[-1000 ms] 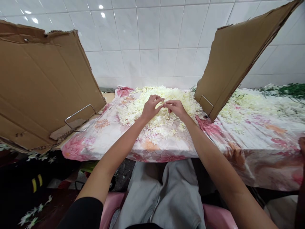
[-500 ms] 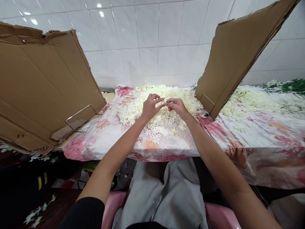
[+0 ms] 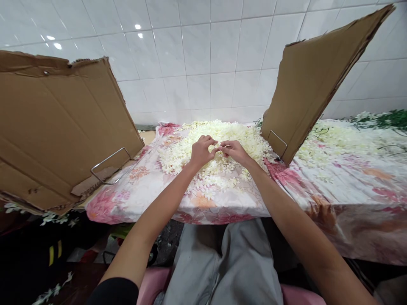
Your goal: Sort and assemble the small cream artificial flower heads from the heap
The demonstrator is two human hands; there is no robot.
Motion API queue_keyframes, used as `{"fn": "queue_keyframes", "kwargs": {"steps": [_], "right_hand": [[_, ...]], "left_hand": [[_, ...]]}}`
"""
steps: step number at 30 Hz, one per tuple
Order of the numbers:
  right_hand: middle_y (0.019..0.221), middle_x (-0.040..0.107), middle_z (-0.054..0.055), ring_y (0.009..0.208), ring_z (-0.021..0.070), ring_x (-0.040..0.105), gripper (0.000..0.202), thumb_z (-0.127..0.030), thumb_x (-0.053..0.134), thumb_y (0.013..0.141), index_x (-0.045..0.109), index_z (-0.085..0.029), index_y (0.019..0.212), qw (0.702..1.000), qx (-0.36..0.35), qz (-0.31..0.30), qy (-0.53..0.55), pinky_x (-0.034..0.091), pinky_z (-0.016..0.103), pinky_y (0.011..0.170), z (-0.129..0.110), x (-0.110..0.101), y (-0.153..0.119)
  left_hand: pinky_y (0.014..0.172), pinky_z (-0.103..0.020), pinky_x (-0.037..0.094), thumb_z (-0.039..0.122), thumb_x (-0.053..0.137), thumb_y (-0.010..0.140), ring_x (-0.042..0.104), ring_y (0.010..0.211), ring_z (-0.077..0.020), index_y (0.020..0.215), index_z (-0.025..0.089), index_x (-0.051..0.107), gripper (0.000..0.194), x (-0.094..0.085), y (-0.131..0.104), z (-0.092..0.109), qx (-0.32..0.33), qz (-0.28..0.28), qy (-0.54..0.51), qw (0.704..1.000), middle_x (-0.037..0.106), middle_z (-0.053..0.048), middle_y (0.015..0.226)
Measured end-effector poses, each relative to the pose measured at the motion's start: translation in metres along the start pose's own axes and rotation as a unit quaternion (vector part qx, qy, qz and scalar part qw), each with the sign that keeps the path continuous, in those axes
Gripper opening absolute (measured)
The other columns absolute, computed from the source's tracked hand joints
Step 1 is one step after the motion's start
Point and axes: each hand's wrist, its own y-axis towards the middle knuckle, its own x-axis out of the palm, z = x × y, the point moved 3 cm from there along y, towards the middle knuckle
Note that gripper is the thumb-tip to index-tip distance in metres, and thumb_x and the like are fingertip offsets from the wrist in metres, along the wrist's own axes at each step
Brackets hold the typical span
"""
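Observation:
A wide heap of small white artificial-looking flowers (image 3: 222, 169) lies on the floral-patterned cloth in front of me. Just above the heap my left hand (image 3: 202, 151) and my right hand (image 3: 234, 151) meet, their fingertips pinched together. Between those fingertips is a small white flower (image 3: 219, 144), mostly covered by the fingers and hard to tell from the pile behind. The left thumb and index finger form a loop; the right fingers point left toward it.
A cardboard panel (image 3: 63, 135) stands on the left with a bent wire bracket (image 3: 110, 167) at its base. Another cardboard panel (image 3: 314, 93) leans on the right. Beyond it lie more white flowers (image 3: 337, 142) and green stems (image 3: 384, 120). A tiled wall (image 3: 197, 51) closes the back.
The view has tilted slightly upward, so the table and panels sit lower in the picture. Both hands stay together over the flowers, with only small finger shifts.

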Motion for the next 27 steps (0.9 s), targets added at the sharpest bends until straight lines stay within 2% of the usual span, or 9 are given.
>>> {"fn": "queue_keyframes", "kwargs": {"steps": [6, 15, 22, 27], "right_hand": [[0.074, 0.066, 0.004, 0.052, 0.0101, 0.05, 0.065, -0.069, 0.096, 0.049, 0.072, -0.016, 0.079, 0.999, -0.014, 0.039, -0.002, 0.042, 0.027, 0.05, 0.001, -0.004, 0.002], [0.079, 0.068, 0.005, 0.053, 0.01, 0.05, 0.064, -0.068, 0.095, 0.051, 0.074, -0.016, 0.081, 0.999, 0.016, 0.046, 0.001, 0.041, 0.027, 0.048, -0.001, 0.0, -0.001], [0.085, 0.071, 0.004, 0.054, 0.0089, 0.047, 0.065, -0.067, 0.093, 0.057, 0.078, -0.017, 0.095, 0.995, -0.045, 0.07, -0.049, 0.038, 0.026, 0.053, -0.002, -0.007, 0.001], [0.084, 0.071, 0.006, 0.058, 0.0122, 0.046, 0.061, -0.073, 0.086, 0.066, 0.08, -0.018, 0.092, 0.984, -0.108, 0.08, -0.116, 0.039, 0.029, 0.058, -0.003, -0.008, -0.001]], "left_hand": [[0.072, -0.033, 0.048, 0.032, 0.063, 0.1, 0.064, 0.096, -0.0213, 0.101, 0.021, 0.068, 0.011, 0.003, -0.001, 0.005, 0.008, 0.004, -0.011, 1.0, 0.07, -0.006, 0.099], [0.069, -0.033, 0.047, 0.036, 0.062, 0.1, 0.066, 0.1, -0.0236, 0.102, 0.023, 0.072, 0.016, 0.009, -0.003, -0.006, -0.017, 0.008, -0.005, 1.0, 0.072, -0.008, 0.099], [0.067, -0.033, 0.047, 0.035, 0.063, 0.098, 0.065, 0.099, -0.0242, 0.098, 0.024, 0.073, 0.015, 0.011, -0.004, -0.006, -0.022, 0.012, -0.003, 1.0, 0.072, -0.008, 0.098], [0.068, -0.032, 0.046, 0.028, 0.065, 0.097, 0.065, 0.099, -0.0234, 0.097, 0.023, 0.072, 0.008, 0.013, -0.005, -0.006, -0.031, -0.009, -0.002, 0.999, 0.071, -0.007, 0.099]]}}
